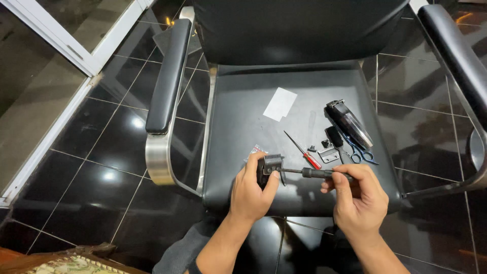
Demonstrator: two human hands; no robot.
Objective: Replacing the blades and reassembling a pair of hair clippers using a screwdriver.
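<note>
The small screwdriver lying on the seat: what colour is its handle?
Red handle on the screwdriver, head view.

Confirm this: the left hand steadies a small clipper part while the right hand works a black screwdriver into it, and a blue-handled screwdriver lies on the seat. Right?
Not quite. In the head view the spare screwdriver lying on the seat has a red handle, not blue. The left hand, clipper part, right hand and black screwdriver are as stated.

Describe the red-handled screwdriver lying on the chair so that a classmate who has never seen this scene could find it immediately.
Start at the black chair seat and find the white card near its middle. Just below it, above the person's hands, lies the red-handled screwdriver, slanted. It is the only red thing there; the scissors have blue handles.
</note>
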